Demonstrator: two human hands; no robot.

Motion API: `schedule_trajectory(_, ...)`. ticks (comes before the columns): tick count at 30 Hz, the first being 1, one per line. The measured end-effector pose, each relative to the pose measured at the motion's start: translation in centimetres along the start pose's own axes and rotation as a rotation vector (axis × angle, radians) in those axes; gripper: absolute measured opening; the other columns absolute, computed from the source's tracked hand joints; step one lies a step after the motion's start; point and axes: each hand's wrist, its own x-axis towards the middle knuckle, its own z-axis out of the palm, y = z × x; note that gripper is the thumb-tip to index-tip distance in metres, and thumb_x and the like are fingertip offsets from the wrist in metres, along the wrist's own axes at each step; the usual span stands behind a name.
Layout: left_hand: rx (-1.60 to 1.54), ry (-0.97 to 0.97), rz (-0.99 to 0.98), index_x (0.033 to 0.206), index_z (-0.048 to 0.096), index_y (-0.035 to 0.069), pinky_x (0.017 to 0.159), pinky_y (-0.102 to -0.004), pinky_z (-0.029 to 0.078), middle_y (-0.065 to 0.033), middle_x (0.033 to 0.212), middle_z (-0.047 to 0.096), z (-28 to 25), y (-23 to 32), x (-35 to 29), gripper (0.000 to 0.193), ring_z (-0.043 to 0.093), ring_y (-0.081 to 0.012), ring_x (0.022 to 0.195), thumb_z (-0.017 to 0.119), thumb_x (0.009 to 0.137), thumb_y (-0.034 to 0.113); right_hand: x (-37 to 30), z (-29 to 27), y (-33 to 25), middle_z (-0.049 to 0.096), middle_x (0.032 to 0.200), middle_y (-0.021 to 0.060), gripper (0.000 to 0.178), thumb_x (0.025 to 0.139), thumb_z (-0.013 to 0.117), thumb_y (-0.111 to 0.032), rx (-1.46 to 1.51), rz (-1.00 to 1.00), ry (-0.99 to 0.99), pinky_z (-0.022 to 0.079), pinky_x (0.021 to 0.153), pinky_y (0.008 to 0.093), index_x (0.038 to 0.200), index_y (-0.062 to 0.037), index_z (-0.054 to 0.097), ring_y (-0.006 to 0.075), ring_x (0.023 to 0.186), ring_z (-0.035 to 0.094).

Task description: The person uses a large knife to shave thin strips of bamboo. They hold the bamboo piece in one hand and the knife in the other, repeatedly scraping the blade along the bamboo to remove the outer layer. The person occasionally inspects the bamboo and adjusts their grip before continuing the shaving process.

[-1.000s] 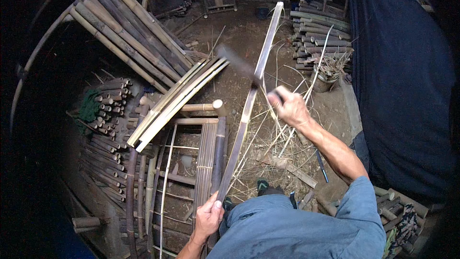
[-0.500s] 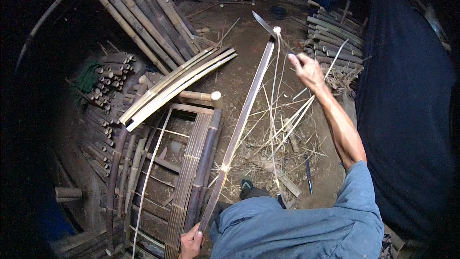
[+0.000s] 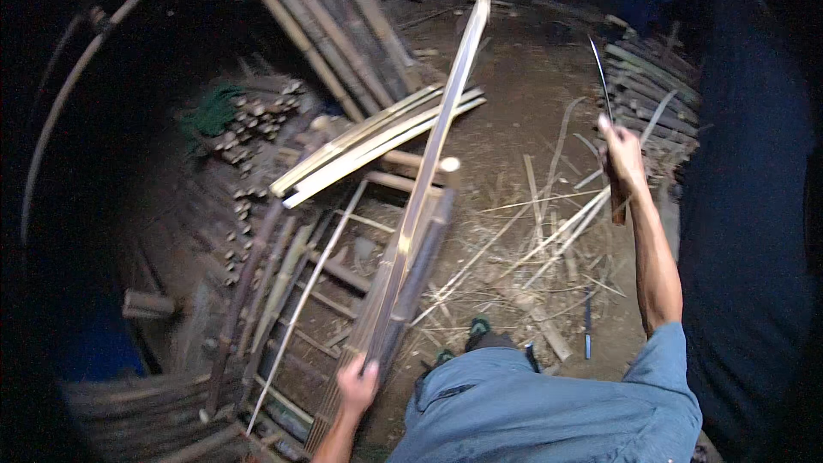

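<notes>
My left hand (image 3: pixel 357 386) grips the near end of a long split bamboo strip (image 3: pixel 433 150) that slants up and away toward the top of the view. My right hand (image 3: pixel 621 154) is raised at the right and holds a knife with a thin curved blade (image 3: pixel 600 77) and a wooden handle. The blade is apart from the strip, well to its right. My blue-clad knee is at the bottom edge.
A bundle of pale split bamboo slats (image 3: pixel 369 150) lies across a low bamboo frame (image 3: pixel 343 274). Whole bamboo poles (image 3: pixel 334 26) lean at the back, short cut pieces (image 3: pixel 249 120) are stacked left, more slats (image 3: pixel 651 94) right. Shavings litter the dirt floor (image 3: pixel 531 240).
My right hand has swung the knife away from the strip's far end, out to the right and raised. The left hand keeps its grip on the strip's near end.
</notes>
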Motion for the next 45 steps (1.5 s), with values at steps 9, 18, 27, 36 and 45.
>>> schedule_trajectory(9, -0.038, 0.074, 0.069, 0.107, 0.064, 0.0, 0.065, -0.0381, 0.051, -0.0134, 0.08, 0.07, 3.0, 6.7, 17.4, 0.032, 0.069, -0.0236, 0.072, 0.056, 0.094, 0.029, -29.9, 19.3, 2.2, 0.069, 0.079, 0.0096, 0.03, 0.09, 0.069, -0.029, 0.803, 0.573, -0.642, 0.044, 0.04, 0.025, 0.101, -0.0029, 0.058, 0.0089, 0.045, 0.052)
schedule_trajectory(18, -0.206, -0.362, -0.207, 0.125, 0.056, -0.003, 0.104, -0.0369, 0.039, -0.0193, 0.13, 0.055, 2.4, 13.3, 12.9, 0.049, 0.051, -0.0263, 0.123, 0.058, 0.095, 0.035, -23.3, 22.9, -4.0, 0.052, 0.058, -0.0004, 0.028, 0.09, 0.069, -0.03, 1.203, 0.572, -0.24, 0.044, 0.042, 0.0271, 0.081, -0.0097, 0.052, 0.0112, 0.046, 0.051)
schedule_trajectory(27, -0.444, -0.672, -0.419, 0.118, 0.058, -0.004, 0.066, -0.0316, 0.055, -0.014, 0.093, 0.069, -2.9, 3.3, 10.1, 0.041, 0.065, -0.0186, 0.07, 0.06, 0.095, 0.029, -8.4, 18.9, -6.7, 0.06, 0.061, 0.0006, 0.036, 0.088, 0.069, -0.039, 0.517, -0.018, -0.385, 0.04, 0.045, 0.0264, 0.085, -0.003, 0.064, 0.0077, 0.049, 0.053)
schedule_trajectory(36, -0.417, -0.148, -0.394, 0.095, 0.067, -0.001, 0.045, -0.0193, 0.038, 0.0002, 0.07, 0.061, 6.9, 9.3, 13.6, 0.025, 0.05, -0.0047, 0.055, 0.06, 0.096, 0.024, -15.4, 14.4, -5.0, 0.064, 0.071, 0.0172, 0.054, 0.085, 0.061, -0.057, -0.372, -0.686, -0.426, 0.053, 0.059, 0.0467, 0.091, -0.0041, 0.057, 0.0354, 0.066, 0.067)
schedule_trajectory(45, -0.236, 0.023, -0.325, 0.091, 0.068, 0.002, 0.049, -0.0224, 0.037, 0.0019, 0.065, 0.059, 9.1, 9.2, 11.4, 0.021, 0.048, -0.0047, 0.056, 0.06, 0.095, 0.021, -18.6, 16.2, 0.0, 0.062, 0.065, 0.0167, 0.051, 0.086, 0.061, -0.057, -0.418, -0.732, -0.474, 0.051, 0.054, 0.048, 0.086, -0.0063, 0.054, 0.0363, 0.06, 0.065)
